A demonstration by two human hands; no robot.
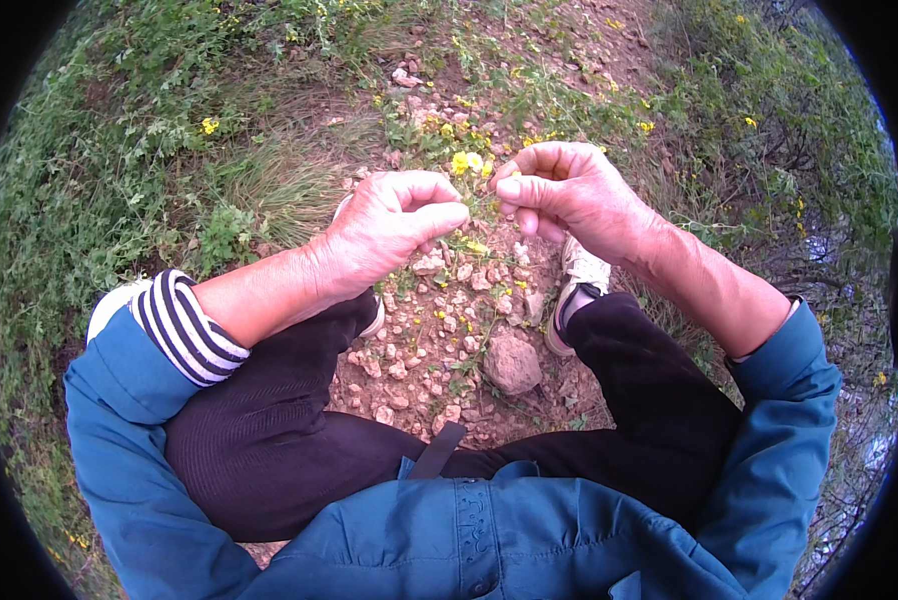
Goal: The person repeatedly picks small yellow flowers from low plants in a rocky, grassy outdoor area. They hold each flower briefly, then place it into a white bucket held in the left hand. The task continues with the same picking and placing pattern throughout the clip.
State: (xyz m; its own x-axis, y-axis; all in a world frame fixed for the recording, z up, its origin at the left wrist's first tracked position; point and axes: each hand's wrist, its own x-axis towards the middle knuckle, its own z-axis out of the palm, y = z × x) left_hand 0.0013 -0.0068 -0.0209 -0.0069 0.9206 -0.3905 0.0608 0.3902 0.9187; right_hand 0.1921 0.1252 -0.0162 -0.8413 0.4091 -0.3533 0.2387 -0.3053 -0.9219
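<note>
My left hand (396, 217) is raised over the stony ground, its thumb pressed to the curled index finger; a thin green stem seems to run by the fingertips, but whether they pinch it I cannot tell. Just beyond, between the hands, are yellow flower heads (461, 163) and a paler one (475, 162). To their right, my right hand (565, 187) has its thumb and index finger close together with a small yellow bit (517, 174) at their tips. The two hands are apart.
Below my hands lie small stones (398, 369) and a larger round rock (512, 364) between my feet. A white shoe (585, 271) shows on the right. Grass tufts (291, 184) and leafy weeds (145, 142) stand at left, with tangled brush (779, 150) at right and small yellow flowers (209, 126) scattered about.
</note>
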